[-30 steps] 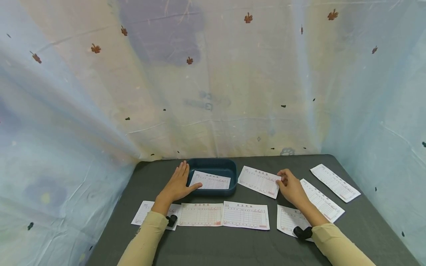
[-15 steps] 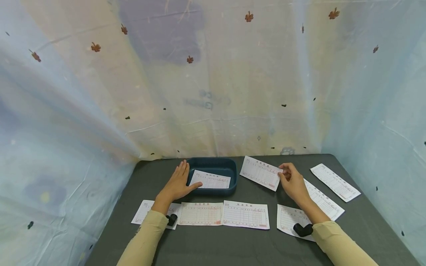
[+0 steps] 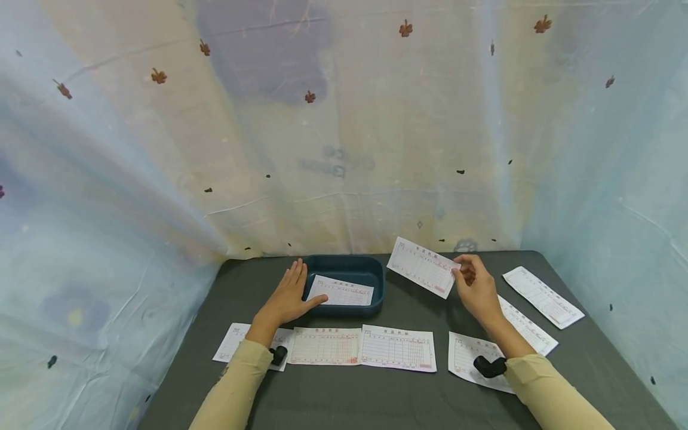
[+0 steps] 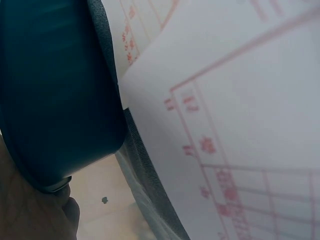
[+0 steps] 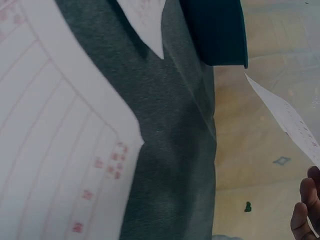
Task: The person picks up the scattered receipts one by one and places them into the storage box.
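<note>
My right hand pinches the right edge of a printed form slip, which hangs tilted above the table to the right of a dark blue tray. In the right wrist view the same slip appears edge-on beside the fingertips. Straight fingers of my left hand rest along the tray's left side, its thumb across the front rim. One printed slip lies inside the tray. From the left wrist, the tray wall fills the upper left and hides most of that hand.
A row of slips lies in front of the tray, including a red-printed slip and a neighbouring slip. Another slip is partly under the left forearm. More slips lie at the right. A patterned curtain surrounds the grey table.
The right hand has lifted its slip off the table, raising it upward and slightly away. The left hand and tray have stayed in place.
</note>
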Demonstrator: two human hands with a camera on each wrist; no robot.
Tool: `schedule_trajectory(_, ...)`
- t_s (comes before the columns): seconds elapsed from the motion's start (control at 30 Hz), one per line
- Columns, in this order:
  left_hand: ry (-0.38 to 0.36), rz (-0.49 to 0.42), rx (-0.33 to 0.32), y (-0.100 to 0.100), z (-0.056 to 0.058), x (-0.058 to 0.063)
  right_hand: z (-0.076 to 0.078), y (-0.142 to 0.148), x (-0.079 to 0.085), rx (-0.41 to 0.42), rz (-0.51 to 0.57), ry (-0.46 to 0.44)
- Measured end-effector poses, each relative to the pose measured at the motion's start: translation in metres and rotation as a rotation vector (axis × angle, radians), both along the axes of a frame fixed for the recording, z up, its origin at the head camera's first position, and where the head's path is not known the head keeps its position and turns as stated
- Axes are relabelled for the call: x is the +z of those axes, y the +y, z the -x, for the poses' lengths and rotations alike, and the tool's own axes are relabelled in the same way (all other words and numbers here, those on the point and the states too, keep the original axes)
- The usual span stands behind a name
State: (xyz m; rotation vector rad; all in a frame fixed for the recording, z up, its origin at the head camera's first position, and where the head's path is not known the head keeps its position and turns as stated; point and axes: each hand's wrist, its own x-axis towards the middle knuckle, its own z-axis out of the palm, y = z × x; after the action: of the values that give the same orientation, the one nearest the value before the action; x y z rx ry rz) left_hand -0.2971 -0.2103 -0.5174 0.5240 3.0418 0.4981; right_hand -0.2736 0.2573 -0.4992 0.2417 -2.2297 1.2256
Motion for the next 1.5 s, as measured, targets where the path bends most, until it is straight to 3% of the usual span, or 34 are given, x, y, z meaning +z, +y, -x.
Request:
schedule_trajectory(0.47, -0.01, 0.017, 0.0, -0.002, 0.004, -0.001, 0.005, -0.013, 0.015, 0.055, 0.065, 0.026)
schedule_trajectory(1.0, -0.001, 0.012, -0.006, -0.002, 0.003, -0.005, 0.011, -0.042, 0.012, 0.196, 0.057, -0.009)
schedule_trajectory(1.5, 0.013, 0.004, -0.003, -0.002, 0.002, -0.004, 0.021, -0.073, 0.012, 0.3, 0.019, -0.135)
